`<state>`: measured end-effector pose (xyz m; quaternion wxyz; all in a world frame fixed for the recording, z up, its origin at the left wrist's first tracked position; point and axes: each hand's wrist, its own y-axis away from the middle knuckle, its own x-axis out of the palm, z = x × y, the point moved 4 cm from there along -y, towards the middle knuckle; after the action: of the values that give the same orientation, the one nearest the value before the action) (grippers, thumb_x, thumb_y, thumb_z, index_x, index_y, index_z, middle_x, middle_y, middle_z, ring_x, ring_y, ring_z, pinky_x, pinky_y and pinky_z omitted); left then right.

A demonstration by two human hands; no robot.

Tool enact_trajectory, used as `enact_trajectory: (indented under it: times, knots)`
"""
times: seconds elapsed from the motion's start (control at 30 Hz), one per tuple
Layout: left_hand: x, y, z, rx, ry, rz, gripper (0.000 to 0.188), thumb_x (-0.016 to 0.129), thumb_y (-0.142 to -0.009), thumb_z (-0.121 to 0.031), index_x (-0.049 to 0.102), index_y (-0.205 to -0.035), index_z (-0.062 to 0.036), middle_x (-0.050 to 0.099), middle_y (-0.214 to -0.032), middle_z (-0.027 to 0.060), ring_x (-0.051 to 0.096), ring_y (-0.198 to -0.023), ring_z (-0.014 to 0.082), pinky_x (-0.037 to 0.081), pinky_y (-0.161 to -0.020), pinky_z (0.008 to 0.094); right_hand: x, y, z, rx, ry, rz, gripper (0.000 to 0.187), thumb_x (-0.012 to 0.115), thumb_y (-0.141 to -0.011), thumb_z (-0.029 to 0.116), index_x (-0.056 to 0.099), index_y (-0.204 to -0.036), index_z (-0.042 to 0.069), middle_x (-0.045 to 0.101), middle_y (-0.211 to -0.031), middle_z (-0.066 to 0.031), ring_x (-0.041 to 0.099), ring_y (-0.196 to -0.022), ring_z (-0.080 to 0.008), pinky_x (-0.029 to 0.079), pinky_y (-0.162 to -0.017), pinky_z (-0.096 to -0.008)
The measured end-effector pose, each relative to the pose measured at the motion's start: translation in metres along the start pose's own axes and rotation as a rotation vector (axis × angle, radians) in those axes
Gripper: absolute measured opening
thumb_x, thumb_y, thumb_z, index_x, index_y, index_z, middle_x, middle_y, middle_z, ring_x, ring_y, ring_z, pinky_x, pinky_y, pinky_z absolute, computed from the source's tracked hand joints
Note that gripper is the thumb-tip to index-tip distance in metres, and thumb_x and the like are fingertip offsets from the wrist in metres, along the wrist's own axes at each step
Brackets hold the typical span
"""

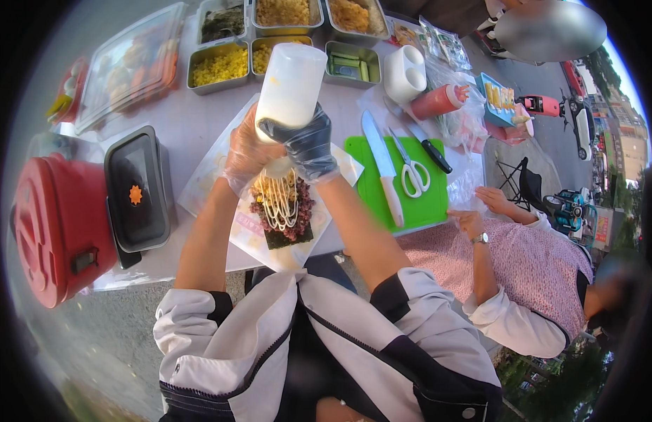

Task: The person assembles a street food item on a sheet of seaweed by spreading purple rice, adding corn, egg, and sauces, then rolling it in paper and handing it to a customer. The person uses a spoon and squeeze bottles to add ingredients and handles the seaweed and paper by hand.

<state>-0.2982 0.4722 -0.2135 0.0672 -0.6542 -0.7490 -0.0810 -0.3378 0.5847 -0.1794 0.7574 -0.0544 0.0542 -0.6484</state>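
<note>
Both my hands are closed around a white squeeze bottle (292, 81), held upside down over the food. My left hand (250, 151) wears a clear glove and my right hand (302, 139) a dark glove. The bottle's nozzle is hidden by the hands. Below them lies a dark seaweed sheet (289, 238) spread with purplish rice (298, 228) and yellow filling. White sauce (279, 205) crosses it in thin zigzag lines. Patterned paper (250, 243) is under the seaweed.
Metal tins (219, 67) of fillings line the far side. To the right, a green cutting board (372, 176) bears a knife (379, 158), scissors (412, 176) and a black-handled knife (437, 156). A red container (62, 225) stands left. Another person's hands (474, 221) rest beside the board.
</note>
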Motion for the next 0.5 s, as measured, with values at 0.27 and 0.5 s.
enact_trajectory:
  times: [0.27, 0.5]
  knots:
    - [0.020, 0.018, -0.022, 0.026, -0.166, -0.129, 0.071, 0.086, -0.055, -0.008, 0.056, -0.120, -0.0112, 0.065, -0.108, 0.0002, 0.058, -0.097, 0.0080, 0.048, -0.088, 0.0286, -0.012, 0.004, 0.010, -0.023, 0.048, 0.049, 0.068, 0.088, -0.057, 0.038, 0.057, -0.106, 0.001, 0.068, -0.092, -0.0137, 0.068, -0.083, -0.0246, 0.054, -0.074, -0.0350]
    - [0.045, 0.046, -0.067, 0.302, -0.710, -0.290, 0.095, 0.085, -0.062, -0.015, 0.028, -0.137, -0.0102, 0.055, -0.120, 0.0148, 0.060, -0.105, 0.0285, 0.047, -0.088, 0.0369, -0.023, 0.024, 0.054, 0.016, 0.064, 0.103, 0.078, 0.087, -0.061, 0.040, 0.047, -0.116, 0.001, 0.065, -0.101, -0.0173, 0.066, -0.090, -0.0286, 0.052, -0.079, -0.0372]
